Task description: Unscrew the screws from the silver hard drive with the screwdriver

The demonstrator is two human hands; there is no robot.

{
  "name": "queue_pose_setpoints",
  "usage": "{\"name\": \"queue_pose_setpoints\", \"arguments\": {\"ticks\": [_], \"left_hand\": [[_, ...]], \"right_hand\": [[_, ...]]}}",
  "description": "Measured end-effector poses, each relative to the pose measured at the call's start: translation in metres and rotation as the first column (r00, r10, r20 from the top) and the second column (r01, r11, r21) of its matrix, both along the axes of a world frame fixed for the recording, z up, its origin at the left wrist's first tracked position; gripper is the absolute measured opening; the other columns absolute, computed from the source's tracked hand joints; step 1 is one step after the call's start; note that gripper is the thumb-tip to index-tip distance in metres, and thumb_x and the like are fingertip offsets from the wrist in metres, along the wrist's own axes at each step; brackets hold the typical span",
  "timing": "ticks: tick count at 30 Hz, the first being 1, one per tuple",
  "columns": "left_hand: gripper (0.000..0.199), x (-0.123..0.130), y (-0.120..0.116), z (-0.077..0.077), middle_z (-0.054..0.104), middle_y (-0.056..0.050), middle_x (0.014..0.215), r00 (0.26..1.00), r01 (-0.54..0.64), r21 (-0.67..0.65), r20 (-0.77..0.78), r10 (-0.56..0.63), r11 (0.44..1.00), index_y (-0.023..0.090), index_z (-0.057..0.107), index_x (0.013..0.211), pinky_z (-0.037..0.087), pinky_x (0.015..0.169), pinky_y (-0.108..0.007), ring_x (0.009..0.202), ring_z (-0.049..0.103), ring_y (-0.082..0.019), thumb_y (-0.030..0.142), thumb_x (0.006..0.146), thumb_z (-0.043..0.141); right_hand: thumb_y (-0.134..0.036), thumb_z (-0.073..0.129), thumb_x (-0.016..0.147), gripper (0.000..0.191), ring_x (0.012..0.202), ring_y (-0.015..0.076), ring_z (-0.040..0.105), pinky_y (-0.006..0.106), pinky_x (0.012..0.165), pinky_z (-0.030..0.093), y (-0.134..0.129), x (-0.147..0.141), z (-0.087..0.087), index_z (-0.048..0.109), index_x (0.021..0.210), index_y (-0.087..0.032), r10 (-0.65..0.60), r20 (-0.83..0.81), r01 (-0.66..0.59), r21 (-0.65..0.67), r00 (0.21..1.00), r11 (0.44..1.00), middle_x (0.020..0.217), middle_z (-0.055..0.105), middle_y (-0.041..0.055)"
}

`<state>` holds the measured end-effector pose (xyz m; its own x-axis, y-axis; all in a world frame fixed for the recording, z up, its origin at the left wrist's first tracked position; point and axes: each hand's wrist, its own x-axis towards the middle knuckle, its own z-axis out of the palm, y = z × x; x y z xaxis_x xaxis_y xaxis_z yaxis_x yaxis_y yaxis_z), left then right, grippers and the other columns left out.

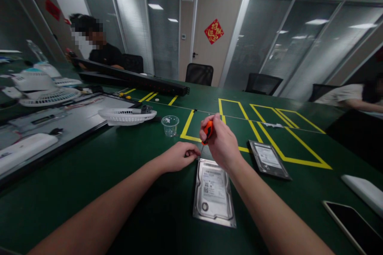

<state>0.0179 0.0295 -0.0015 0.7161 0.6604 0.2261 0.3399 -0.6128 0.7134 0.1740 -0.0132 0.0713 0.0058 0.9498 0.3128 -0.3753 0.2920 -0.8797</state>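
Observation:
A silver hard drive (214, 191) lies label side up on the green table before me. My right hand (220, 139) is closed round the orange and black handle of a screwdriver (208, 128), whose thin shaft slants down to the drive's far left corner. At that same corner, my left hand (181, 156) has its thumb and fingertips pinched together beside the screwdriver tip. Whatever is between those fingers is too small to make out. A clear plastic cup (170, 126) with something small inside stands beyond my left hand.
To the right lies a second hard drive (267, 158), with a phone (356, 227) and a white device (363, 191) nearer me. On the left are a white fan grille (127, 114), a large panel (74, 123) and fan parts (44, 87). Yellow tape (305, 162) marks the table; two people sit beyond.

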Motion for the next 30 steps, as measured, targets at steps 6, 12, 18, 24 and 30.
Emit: {"name": "queue_pose_setpoints", "arguments": {"ticks": [6,12,18,24,30], "left_hand": [[0.017,0.0005,0.0002,-0.002,0.073,-0.003,0.086,1.0,-0.001,0.001,0.008,0.001,1.0,0.015,0.074,0.097,0.048,0.068,-0.025,0.073,0.064,-0.015,0.015,0.089,0.059],[0.017,-0.0001,0.0,-0.0022,0.073,-0.002,0.085,1.0,0.005,-0.014,0.01,-0.005,1.0,0.016,0.074,0.097,0.048,0.069,-0.024,0.074,0.064,-0.015,0.016,0.09,0.059],[0.017,0.0,0.0006,-0.0032,0.073,-0.003,0.085,1.0,0.006,-0.012,0.015,-0.006,1.0,0.015,0.074,0.097,0.048,0.069,-0.024,0.074,0.064,-0.015,0.015,0.09,0.059],[0.018,0.0003,0.001,-0.0026,0.074,-0.003,0.087,1.0,0.002,-0.003,-0.006,-0.002,1.0,0.015,0.074,0.098,0.048,0.069,-0.025,0.075,0.065,-0.015,0.015,0.09,0.059],[0.017,0.0,0.0004,-0.0009,0.073,-0.003,0.087,1.0,-0.006,-0.02,-0.013,0.005,1.0,0.015,0.074,0.098,0.048,0.069,-0.025,0.074,0.064,-0.016,0.017,0.09,0.059]], "right_hand": [[-0.045,0.066,0.091,0.025,0.058,0.0102,0.05,0.024,0.054,0.032,-0.0008,0.0013,-0.0016,0.053,0.086,-0.024,-0.01,0.026,0.009,0.03,1.0,0.999,0.069,0.058,-0.0052],[-0.043,0.057,0.094,0.026,0.066,0.0126,0.056,0.027,0.061,0.04,0.0004,0.0032,0.0005,0.062,0.082,-0.021,-0.021,0.058,0.019,0.032,0.998,0.999,0.075,0.063,0.0007],[-0.04,0.055,0.094,0.026,0.055,0.0109,0.047,0.026,0.054,0.034,-0.0006,0.0025,0.0016,0.059,0.077,-0.021,-0.046,0.035,0.046,0.02,0.998,0.999,0.066,0.053,-0.0026],[-0.039,0.059,0.092,0.02,0.062,0.0132,0.054,0.027,0.058,0.04,-0.0025,0.0036,0.0039,0.058,0.081,-0.022,-0.001,0.078,0.0,0.019,0.997,1.0,0.07,0.061,-0.0014],[-0.042,0.055,0.093,0.031,0.058,0.0122,0.05,0.027,0.054,0.038,0.0004,0.0042,0.0039,0.06,0.072,-0.02,-0.038,0.099,0.037,0.02,0.994,0.999,0.068,0.059,0.0003]]}}
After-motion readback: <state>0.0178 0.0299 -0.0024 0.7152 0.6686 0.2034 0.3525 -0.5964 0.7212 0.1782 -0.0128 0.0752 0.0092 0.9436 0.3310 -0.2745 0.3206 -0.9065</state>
